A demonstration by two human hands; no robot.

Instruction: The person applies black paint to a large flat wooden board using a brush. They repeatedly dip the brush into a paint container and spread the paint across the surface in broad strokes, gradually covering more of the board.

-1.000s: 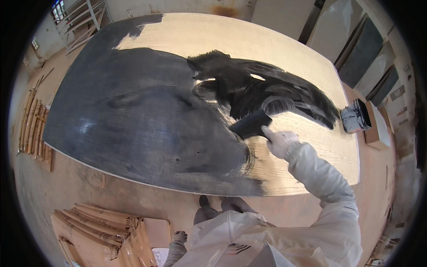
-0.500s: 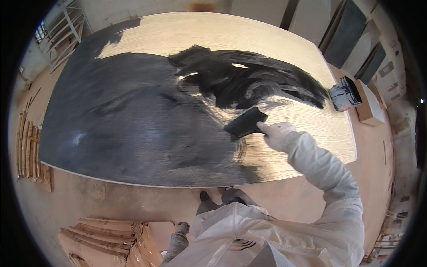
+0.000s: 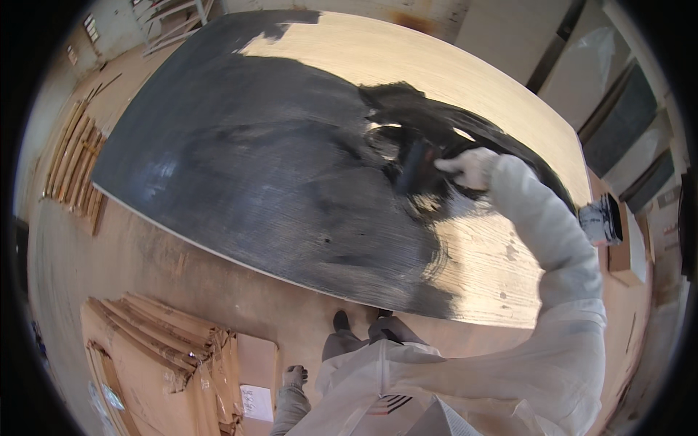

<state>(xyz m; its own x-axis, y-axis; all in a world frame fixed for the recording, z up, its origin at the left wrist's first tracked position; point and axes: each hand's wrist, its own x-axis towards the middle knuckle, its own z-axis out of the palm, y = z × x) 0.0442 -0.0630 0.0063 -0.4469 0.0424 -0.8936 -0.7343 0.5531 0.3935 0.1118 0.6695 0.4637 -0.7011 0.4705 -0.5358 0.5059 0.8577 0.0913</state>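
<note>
Farther up the board (image 3: pixel 509 73), right hand (image 3: pixel 472 167) presses brush (image 3: pixel 418 166).

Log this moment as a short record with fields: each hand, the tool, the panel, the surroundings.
right hand: gloved, gripping a dark paint pad pressed on the panel
left hand: gloved, hanging low by the leg, holds nothing
panel: large wooden board, mostly coated black, bare wood at far and near right
near panel: paint tray at the right edge
floor: folded cardboard lower left
</note>
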